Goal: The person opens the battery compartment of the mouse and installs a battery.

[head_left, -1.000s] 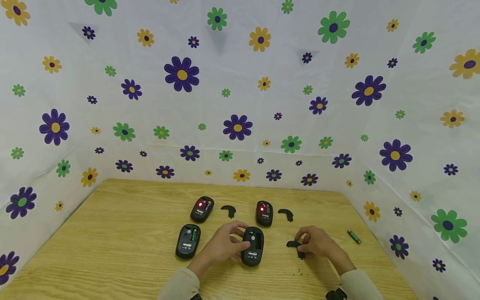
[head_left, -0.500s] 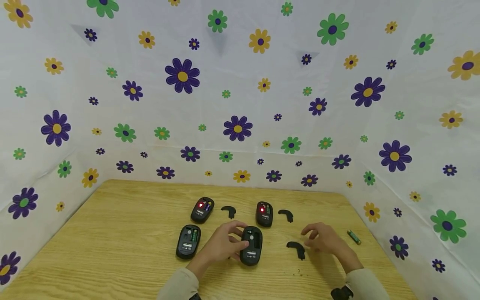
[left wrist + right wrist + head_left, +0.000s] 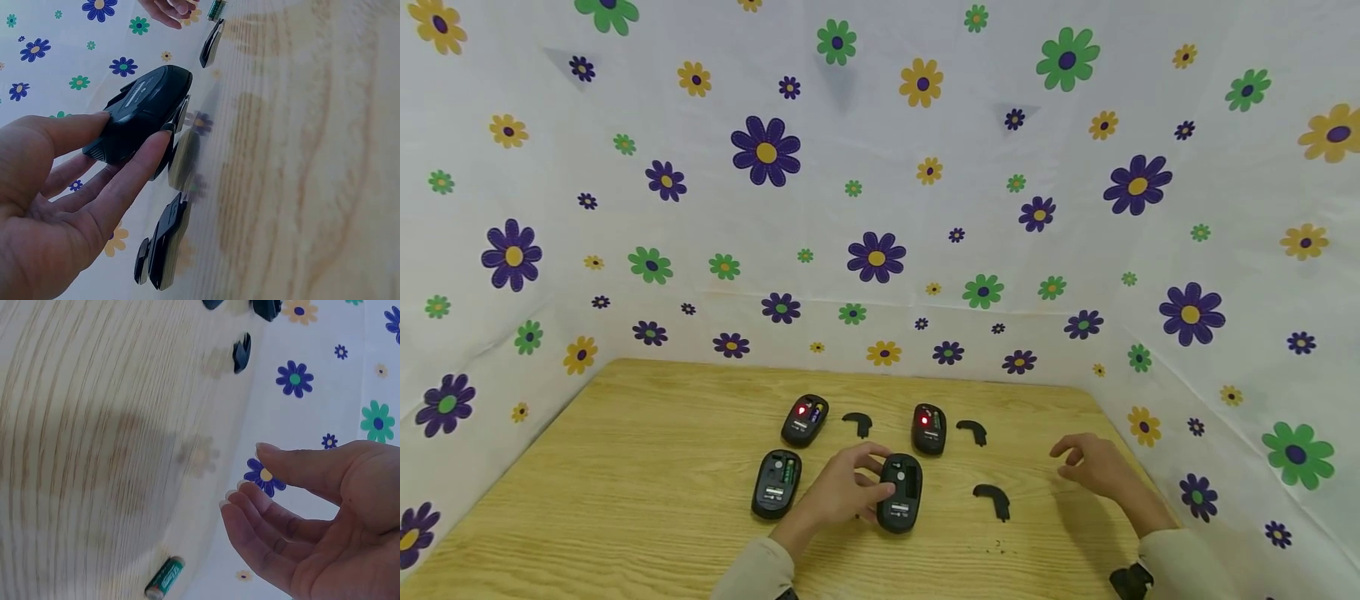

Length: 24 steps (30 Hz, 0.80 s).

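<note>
My left hand point(image 3: 844, 492) grips a black computer mouse point(image 3: 901, 493) between thumb and fingers, its underside up with a bare battery slot. In the left wrist view this mouse point(image 3: 140, 112) is raised above the table. My right hand point(image 3: 1097, 468) hovers over the table's right side, fingers loosely bent, holding nothing. A green battery point(image 3: 165, 577) lies on the table near it in the right wrist view; in the head view the hand hides it. A curved black battery cover point(image 3: 994, 501) lies between the two hands.
Two overturned mice with red lights, one at the back left point(image 3: 805, 420) and another mouse point(image 3: 929, 430) behind the held one, each have a cover point(image 3: 859, 422) beside them. A third mouse point(image 3: 777, 484) with a green battery inside lies left. Dark crumbs point(image 3: 998, 547) dot the front.
My right hand has let go of the curved battery cover and moved right, over the loose battery. My left hand keeps its hold on the mouse, nearly still.
</note>
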Motion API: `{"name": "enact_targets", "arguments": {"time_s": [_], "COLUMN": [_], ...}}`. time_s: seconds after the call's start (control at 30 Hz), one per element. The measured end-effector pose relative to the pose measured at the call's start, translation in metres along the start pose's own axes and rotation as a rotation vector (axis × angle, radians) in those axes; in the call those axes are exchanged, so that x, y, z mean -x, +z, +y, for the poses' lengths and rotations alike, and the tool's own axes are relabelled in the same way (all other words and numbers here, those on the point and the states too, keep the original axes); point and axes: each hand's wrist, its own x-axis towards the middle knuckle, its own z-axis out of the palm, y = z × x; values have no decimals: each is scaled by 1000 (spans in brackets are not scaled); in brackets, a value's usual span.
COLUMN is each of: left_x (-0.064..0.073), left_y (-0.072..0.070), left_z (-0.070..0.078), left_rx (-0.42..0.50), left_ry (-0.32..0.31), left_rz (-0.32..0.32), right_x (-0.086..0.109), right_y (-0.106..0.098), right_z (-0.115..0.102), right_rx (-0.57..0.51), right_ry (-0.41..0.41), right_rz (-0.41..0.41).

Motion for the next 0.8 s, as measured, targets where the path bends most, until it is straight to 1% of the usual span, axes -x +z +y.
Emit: {"name": "enact_targets", "arguments": {"time_s": [0.1,0.27,0.6,0.8], "left_x": [0,0,0,0], "left_y": [0,0,0,0], "left_z": [0,1,0,0], "left_rx": [1,5,-1,7], "left_ry": [1,2,1,-2], "left_rz": [0,-9,-11,-15], "right_x": [1,2,0,-3], "right_y": [-4,-7,-4,-3], "right_z": [9,22,45,54], "right_rx": [20,35,65,57], "right_ry": [21,30,79,99], "right_rz": [4,30,36,40]}}
